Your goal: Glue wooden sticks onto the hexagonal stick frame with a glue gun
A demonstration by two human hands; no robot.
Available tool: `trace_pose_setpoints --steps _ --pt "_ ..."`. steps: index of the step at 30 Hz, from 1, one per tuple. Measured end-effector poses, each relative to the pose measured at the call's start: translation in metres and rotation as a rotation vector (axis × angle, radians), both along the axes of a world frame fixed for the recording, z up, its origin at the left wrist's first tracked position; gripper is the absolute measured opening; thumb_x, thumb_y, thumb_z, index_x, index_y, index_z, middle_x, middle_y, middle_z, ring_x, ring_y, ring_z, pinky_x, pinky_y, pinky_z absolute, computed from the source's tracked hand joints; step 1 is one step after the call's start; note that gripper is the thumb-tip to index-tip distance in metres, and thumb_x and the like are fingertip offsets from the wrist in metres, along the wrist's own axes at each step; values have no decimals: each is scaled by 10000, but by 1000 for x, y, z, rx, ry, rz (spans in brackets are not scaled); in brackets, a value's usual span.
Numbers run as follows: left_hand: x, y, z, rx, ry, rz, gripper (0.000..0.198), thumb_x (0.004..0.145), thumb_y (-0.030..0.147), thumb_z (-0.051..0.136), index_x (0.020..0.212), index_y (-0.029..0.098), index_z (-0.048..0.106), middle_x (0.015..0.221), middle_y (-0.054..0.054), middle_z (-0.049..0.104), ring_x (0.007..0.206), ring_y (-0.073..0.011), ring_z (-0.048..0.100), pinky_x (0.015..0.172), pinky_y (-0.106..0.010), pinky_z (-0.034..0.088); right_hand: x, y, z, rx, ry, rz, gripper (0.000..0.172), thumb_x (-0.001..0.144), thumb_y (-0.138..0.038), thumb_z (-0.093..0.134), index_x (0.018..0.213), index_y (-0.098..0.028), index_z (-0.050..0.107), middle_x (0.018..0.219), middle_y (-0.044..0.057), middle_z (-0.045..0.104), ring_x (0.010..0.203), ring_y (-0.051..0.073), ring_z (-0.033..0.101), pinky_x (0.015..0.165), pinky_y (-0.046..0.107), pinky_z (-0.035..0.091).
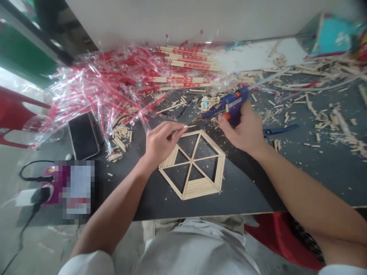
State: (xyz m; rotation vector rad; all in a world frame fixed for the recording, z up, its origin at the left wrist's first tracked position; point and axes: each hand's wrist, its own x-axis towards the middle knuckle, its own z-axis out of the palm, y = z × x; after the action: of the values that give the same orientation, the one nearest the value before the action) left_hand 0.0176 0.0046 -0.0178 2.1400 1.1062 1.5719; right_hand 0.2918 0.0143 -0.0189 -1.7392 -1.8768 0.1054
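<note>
Gluing step, I judge; my left hand [157,143] pinches a thin pale wooden stick [186,128]; my right hand [245,131] grips a blue plastic glue gun [226,105]; next wants steady nozzle aim.

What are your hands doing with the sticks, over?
Left hand pinches a thin stick. Right hand grips the blue glue gun, nozzle by stick's tip. Stick hexagon lies flat beneath. Wrappers and scraps piled behind.
</note>
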Motion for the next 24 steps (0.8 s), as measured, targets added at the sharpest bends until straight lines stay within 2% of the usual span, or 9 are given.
trace_pose_setpoints --steps 2,5,9,12,16,24 --pt "-3 -3 2 65 118 31 76 979 296 779 952 231 807 889 -24 822 559 -60 607 548 -197 473 1 1 -2 -4 -11 19 458 910 -556 594 1227 -227 568 861 111 715 757 328 698 699 441 536" --pt "-7 -4 3 6 166 99 113 1007 301 732 1000 248 832 947 -45 832 683 -104 704 603 -216 521 3 2 -4 -17 -6 46 442 922 -562 576 1221 -237 569 795 92 696 700 321 682 655 430 513" --pt "-9 -4 1 -51 207 96 157 1022 291 697 1016 246 847 973 -50 839 812 -139 768 701 -238 579 3 2 -3 -26 21 50 442 947 -576 548 1236 -243 573 768 89 693 670 321 674 638 430 497" --pt "-9 -4 0 -65 237 60 160 1022 276 699 1052 247 853 991 -51 844 825 -141 780 749 -248 595 3 2 0 -12 25 43 441 943 -576 551 1227 -240 585 756 90 694 671 323 678 627 427 495" --pt "-8 -5 0 -67 236 53 155 1016 287 714 1044 248 861 973 -55 845 797 -139 778 720 -241 587 3 2 1 -34 12 55 462 951 -585 536 1232 -223 590 747 94 690 657 327 677 623 434 498" --pt "-7 -5 0 -70 222 36 150 1005 254 714 1047 244 858 977 -56 847 792 -138 775 703 -250 581 6 5 -8 1 -6 53 465 958 -591 530 1241 -226 581 746 88 679 652 307 662 623 419 486"
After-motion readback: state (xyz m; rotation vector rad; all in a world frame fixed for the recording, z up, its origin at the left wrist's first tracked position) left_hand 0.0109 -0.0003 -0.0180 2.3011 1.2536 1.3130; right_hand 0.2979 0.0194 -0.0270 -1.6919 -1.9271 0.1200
